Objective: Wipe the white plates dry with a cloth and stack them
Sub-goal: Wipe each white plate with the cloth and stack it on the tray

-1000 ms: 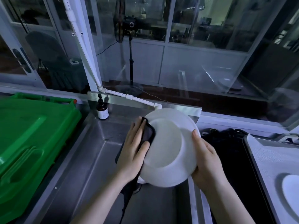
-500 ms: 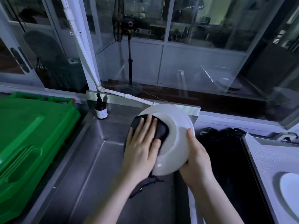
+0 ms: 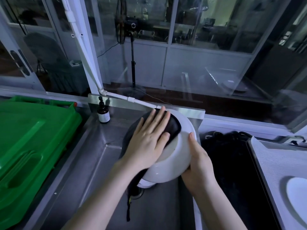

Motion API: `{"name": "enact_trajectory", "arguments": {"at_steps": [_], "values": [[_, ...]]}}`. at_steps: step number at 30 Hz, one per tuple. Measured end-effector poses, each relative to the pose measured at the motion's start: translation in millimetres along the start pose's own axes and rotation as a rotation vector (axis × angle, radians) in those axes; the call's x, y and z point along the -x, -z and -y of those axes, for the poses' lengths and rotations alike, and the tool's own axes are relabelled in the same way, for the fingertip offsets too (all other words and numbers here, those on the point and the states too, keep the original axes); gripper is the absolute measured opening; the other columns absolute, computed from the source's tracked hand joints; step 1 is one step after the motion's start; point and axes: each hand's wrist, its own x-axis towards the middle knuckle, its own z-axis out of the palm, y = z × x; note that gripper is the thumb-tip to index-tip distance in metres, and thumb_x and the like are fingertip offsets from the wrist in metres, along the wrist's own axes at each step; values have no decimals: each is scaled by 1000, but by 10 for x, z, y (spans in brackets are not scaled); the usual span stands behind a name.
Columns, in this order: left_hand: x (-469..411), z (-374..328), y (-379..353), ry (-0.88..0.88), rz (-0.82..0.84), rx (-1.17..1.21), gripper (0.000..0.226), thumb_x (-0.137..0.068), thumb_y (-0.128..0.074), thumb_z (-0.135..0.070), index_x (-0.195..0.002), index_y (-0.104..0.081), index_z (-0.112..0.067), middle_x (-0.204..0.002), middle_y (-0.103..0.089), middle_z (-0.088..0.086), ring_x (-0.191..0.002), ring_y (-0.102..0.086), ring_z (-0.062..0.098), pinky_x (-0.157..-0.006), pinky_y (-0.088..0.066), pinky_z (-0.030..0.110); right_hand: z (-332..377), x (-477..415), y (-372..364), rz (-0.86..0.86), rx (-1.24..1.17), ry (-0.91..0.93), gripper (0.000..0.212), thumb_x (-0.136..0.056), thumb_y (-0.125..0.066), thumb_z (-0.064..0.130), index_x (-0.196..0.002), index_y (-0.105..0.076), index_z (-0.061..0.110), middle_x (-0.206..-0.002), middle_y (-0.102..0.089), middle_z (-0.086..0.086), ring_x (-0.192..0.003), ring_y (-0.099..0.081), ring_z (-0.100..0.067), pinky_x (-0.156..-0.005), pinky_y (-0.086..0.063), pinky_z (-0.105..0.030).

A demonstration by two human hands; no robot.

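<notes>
Directly ahead, a stainless steel sink (image 3: pixel 93 163) sits below a wall of glass panes (image 3: pixel 207 22). A white pipe (image 3: pixel 119 96) runs down to the sink's far edge, and a brown pump bottle (image 3: pixel 103 113) stands upright at its far-left corner. A green plastic lid (image 3: pixel 33 138) lies left of the sink. To the right, a tray (image 3: pixel 269 160) carries a second white plate (image 3: pixel 297 196) at the edge of view, and a dark mass (image 3: pixel 229 160) lies between tray and sink. The white plate (image 3: pixel 179 160) is held tilted above the basin, right of centre. The left hand (image 3: pixel 147 143) lies flat on a dark cloth (image 3: pixel 172 128), fingers straight and slightly spread, pressing the cloth against the plate's far-left portion. The cloth's tail hangs below the plate, over the drain (image 3: pixel 139 193). The right hand (image 3: pixel 199 165) grips the plate's right rim, with the thumb laid along the rim and the remaining fingers hidden behind the plate.
</notes>
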Motion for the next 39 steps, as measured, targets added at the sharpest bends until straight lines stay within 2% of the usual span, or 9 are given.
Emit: {"name": "enact_trajectory", "arguments": {"at_steps": [7, 11, 15, 18, 22, 27, 30, 33, 39], "values": [[352, -46, -69, 25, -24, 105, 59, -98, -17, -41, -155, -9, -31, -164, 1, -16, -151, 10, 9, -122, 3, 49, 201, -74, 14, -42, -45, 50, 44, -92, -55, 43, -113, -69, 8, -110, -75, -14, -104, -72, -26, -91, -53, -42], [685, -289, -242, -24, -31, 78, 61, -100, -27, -34, -158, -11, -31, -165, -5, -15, -153, -2, 14, -118, -6, 57, 87, -89, -18, -104, -83, -53, 47, -93, -59, 44, -118, -66, 4, -107, -75, -16, -99, -73, -28, -84, -57, -40], [603, -340, -248, -57, 11, -58, 62, -98, -28, -34, -157, -10, -34, -165, -4, -13, -153, -5, 15, -117, -16, 61, -81, -56, -1, -72, -117, -125, 41, -95, -59, 45, -103, -79, 11, -111, -75, -11, -104, -72, -22, -85, -57, -35], [374, -308, -186, -86, 35, -50, 60, -98, -23, -34, -156, -9, -36, -165, 5, -15, -153, -1, 15, -119, -9, 57, -132, -37, -40, -42, -95, -92, 33, -88, -58, 44, -95, -82, 22, -111, -75, -9, -109, -70, -19, -86, -56, -29], [61, -263, -148, 20, 54, 52, 59, -96, -12, -46, -155, -14, -39, -163, 8, -23, -150, 16, 7, -119, 2, 55, -233, 34, -26, -18, -75, -70, 44, -81, -61, 46, -113, -75, 19, -120, -71, -16, -113, -68, -27, -99, -48, -43], [-84, -144, -41, 103, -13, 86, 65, -94, -12, -54, -155, -22, -35, -164, -11, -16, -152, -1, 7, -122, -7, 40, -126, 78, 25, -40, -61, -41, 42, -86, -60, 42, -107, -77, 9, -113, -73, -17, -106, -71, -29, -84, -59, -36], [54, 57, 11, 111, -66, 142, 56, -104, -31, -38, -156, -16, -26, -164, -6, -10, -152, -4, 9, -123, -10, 30, 74, 70, 64, -40, -123, -25, 45, -91, -57, 42, -113, -73, 6, -115, -72, -19, -105, -71, -31, -85, -60, -40], [294, 142, -2, 184, -58, 347, 59, -105, -37, -24, -153, -5, -35, -161, 4, -23, -148, 5, -4, -123, -9, 28, 211, 58, 112, -43, -119, 19, 47, -98, -52, 43, -127, -63, 8, -120, -71, -16, -110, -69, -31, -97, -52, -48], [655, -235, -193, 22, -182, 180, 54, -100, -29, -27, -153, -31, -18, -163, -19, -9, -152, -9, 16, -120, -18, 51, 112, 85, 58, -34, -203, -66, 51, -100, -47, 45, -125, -63, 3, -118, -71, -20, -109, -69, -32, -96, -51, -47]]}}
